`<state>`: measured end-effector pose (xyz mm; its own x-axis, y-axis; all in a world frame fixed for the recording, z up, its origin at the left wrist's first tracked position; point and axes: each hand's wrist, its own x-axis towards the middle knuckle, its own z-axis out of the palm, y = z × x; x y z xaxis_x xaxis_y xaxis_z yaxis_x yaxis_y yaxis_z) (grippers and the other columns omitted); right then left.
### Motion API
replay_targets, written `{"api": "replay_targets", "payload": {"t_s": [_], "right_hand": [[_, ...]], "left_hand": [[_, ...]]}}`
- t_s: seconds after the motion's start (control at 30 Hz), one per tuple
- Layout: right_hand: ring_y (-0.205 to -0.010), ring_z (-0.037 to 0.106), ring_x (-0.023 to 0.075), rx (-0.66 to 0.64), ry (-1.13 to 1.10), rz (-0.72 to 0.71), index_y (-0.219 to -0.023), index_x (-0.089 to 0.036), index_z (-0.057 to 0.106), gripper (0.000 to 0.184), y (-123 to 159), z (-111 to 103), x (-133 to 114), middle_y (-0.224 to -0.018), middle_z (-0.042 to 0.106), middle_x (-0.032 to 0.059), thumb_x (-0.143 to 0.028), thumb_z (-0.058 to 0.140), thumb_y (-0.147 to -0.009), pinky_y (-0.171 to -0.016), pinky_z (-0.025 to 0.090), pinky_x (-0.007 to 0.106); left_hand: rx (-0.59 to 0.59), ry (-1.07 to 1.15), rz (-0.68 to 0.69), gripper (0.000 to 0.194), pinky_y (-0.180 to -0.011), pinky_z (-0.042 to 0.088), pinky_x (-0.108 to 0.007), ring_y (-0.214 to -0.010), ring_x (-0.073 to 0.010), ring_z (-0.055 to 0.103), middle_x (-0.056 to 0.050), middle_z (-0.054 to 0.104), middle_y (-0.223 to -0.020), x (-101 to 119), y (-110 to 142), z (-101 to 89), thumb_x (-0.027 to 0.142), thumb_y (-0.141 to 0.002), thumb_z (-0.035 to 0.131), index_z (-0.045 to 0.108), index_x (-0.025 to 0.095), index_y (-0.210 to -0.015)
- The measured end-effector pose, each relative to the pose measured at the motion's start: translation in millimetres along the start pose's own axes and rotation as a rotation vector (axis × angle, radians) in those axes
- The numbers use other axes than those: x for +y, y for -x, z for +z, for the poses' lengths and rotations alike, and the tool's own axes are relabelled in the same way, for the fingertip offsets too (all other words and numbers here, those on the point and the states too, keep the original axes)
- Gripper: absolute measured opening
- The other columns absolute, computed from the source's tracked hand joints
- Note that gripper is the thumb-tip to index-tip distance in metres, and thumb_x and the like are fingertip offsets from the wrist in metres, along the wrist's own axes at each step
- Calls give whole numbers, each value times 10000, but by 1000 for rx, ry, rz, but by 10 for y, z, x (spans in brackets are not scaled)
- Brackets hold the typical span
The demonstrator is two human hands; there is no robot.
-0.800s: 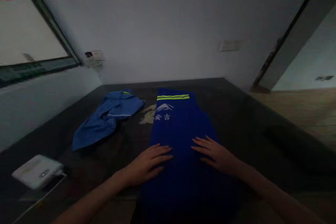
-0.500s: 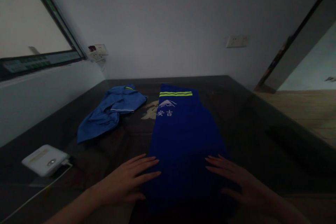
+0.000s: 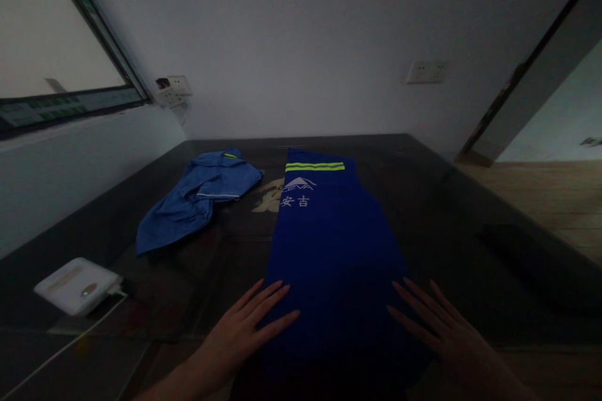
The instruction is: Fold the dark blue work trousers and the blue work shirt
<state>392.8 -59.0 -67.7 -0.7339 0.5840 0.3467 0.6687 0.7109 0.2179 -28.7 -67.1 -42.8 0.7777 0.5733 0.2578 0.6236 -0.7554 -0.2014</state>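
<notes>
As it lies lengthwise from six o'clock toward twelve on a dark tabletop (image 3: 451, 213), a dark blue garment (image 3: 329, 244) is apparently pressed at its left edge by the left hand (image 3: 244, 322), at seven o'clock, and at its right edge by the right hand (image 3: 449, 326), between four and five. Each grip is spread wide, with nothing seen clasped. The near end is lost in shadow. The cloth looks to have been smoothed and doubled lengthwise; no crosswise fold can be seen. At eight o'clock, a white device (image 3: 78, 285) is joined to a cord (image 3: 61, 346). Near nine, a lighter blue garment (image 3: 183, 207) is left bunched and unflattened. Farthest off, at two o'clock, a socket plate (image 3: 426, 72) is mounted on the wall (image 3: 301, 50).
</notes>
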Motion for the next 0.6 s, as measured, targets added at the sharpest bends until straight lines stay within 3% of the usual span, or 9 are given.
{"api": "replay_targets", "payload": {"t_s": [0.17, 0.3, 0.43, 0.6], "right_hand": [[-1371, 264, 264, 63, -28, -193, -1404, -313, 357, 666, -154, -25, -36, -1507, 284, 67, -11, 446, -817, -1126, 97, 548], [-1356, 304, 250, 80, -85, -333, -1378, -381, 377, 682, -187, -84, -14, -1477, 355, 25, -26, 509, -811, -1129, 82, 550], [-1346, 325, 244, 64, -110, -436, -1360, -370, 412, 621, -205, -193, 0, -1450, 400, 5, -88, 554, -825, -1130, 73, 545], [-1318, 377, 218, 14, -221, -414, -1351, -319, 445, 516, -190, -228, 32, -1424, 436, 19, -155, 522, -867, -1121, 238, 462]], "left_hand": [[54, -35, 12, 595, -1075, 339, -488, -1340, -252, 338, -61, 389, -1450, 16, -12, -22, 51, -875, 470, 352, 310, -1398], [126, 31, 157, 549, -1083, 322, -505, -1317, -232, 382, -43, 432, -1418, -9, 5, -55, 88, -895, 480, 386, 350, -1368], [109, 97, 256, 515, -1108, 293, -488, -1311, -207, 395, -5, 432, -1426, -24, 33, -92, 115, -887, 525, 431, 353, -1333], [13, 225, 314, 455, -1120, 301, -393, -1332, -166, 365, 2, 470, -1400, -87, 31, -199, 128, -938, 423, 414, 308, -1356]]}}
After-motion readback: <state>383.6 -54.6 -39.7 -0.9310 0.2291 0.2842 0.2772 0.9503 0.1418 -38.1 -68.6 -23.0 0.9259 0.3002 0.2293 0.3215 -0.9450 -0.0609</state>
